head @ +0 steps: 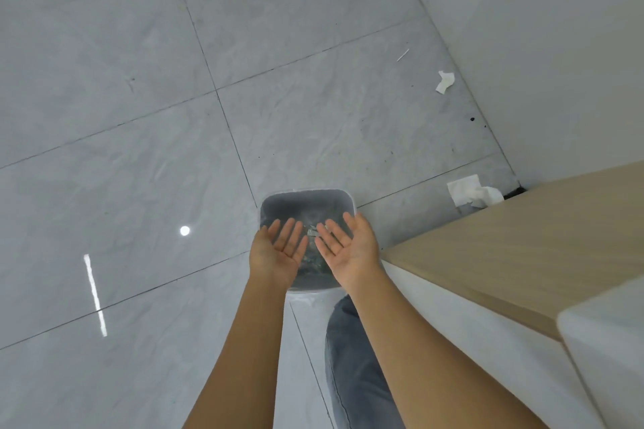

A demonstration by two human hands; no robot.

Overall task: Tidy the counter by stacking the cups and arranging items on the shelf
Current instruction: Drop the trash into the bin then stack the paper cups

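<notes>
I look straight down at a grey tiled floor. My left hand (278, 251) and my right hand (348, 244) hover side by side, palms up and fingers spread, over a small square grey waste bin (306, 200). Both hands hold nothing. Some scraps of rubbish (313, 232) show in the bin between my hands. The wooden counter top (522, 247) runs along the right edge; no cups or shelf are in view.
Crumpled white tissues lie on the floor near the wall: one (472, 195) by the counter's corner, another (445, 81) farther away, and a thin white stick (403, 55). A white object (606, 341) sits at the counter's near end. My jeans leg (352, 359) stands beside the bin.
</notes>
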